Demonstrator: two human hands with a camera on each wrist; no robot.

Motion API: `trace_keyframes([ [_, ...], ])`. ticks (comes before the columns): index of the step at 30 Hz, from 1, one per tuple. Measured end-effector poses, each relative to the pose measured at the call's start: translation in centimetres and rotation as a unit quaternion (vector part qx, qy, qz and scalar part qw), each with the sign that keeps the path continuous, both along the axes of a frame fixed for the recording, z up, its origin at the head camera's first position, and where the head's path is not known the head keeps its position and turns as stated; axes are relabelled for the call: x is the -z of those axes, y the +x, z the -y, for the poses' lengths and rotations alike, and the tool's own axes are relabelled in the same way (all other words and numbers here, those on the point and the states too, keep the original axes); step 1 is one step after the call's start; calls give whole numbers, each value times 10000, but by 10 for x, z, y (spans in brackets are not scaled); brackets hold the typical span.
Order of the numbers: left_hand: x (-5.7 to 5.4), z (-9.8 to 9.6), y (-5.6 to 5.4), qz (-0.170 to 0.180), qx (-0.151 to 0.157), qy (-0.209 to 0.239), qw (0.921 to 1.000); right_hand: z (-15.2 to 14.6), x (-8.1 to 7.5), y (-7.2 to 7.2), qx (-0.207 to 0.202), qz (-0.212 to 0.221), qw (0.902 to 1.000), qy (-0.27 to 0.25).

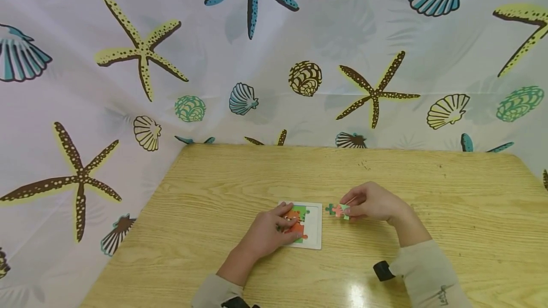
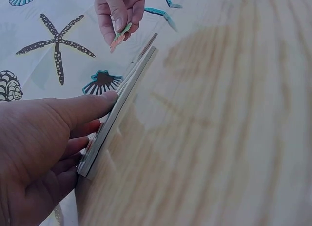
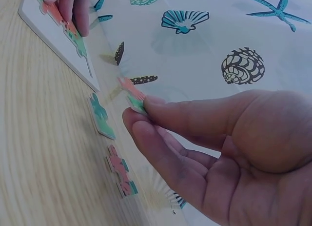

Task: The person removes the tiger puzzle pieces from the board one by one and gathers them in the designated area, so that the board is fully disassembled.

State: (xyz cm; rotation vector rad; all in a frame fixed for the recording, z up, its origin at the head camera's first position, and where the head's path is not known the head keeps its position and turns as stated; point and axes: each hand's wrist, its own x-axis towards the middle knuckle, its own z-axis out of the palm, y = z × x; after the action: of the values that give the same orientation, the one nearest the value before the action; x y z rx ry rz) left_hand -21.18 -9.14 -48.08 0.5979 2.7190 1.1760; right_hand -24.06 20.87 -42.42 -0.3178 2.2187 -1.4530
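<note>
My left hand (image 1: 274, 229) rests on a small white puzzle tray (image 1: 316, 239), thumb and fingers spread over the joined pieces. Those pieces (image 1: 297, 227) make part of an orange animal picture on green, filling the tray's left side; its right side is bare white. Between thumb and fingertips, my right hand (image 1: 370, 203) pinches a pink and green puzzle piece (image 3: 134, 94), just right of the tray and above the table. Below it, a teal-green puzzle piece (image 3: 101, 116) and a pink and teal one (image 3: 121, 171) lie on the table.
The wood-grain table (image 1: 239, 170) extends around the tray. Behind and to the left hangs a white curtain (image 1: 274, 51) printed with starfish and shells. Black straps (image 1: 383, 271) are on both sleeves.
</note>
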Motion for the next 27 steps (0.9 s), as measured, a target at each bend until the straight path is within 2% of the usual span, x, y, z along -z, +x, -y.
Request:
trace_keyframes([
  [12,5,1,-2,-98,-34,19,9999,-12,4,-5,171,68,9997,-147],
  [19,4,1,-2,16,-17,154,9999,-17,3,-6,302,261,9988,-301],
  [27,3,0,-2,53,-31,186,9998,-22,2,-6,372,261,9987,-247],
])
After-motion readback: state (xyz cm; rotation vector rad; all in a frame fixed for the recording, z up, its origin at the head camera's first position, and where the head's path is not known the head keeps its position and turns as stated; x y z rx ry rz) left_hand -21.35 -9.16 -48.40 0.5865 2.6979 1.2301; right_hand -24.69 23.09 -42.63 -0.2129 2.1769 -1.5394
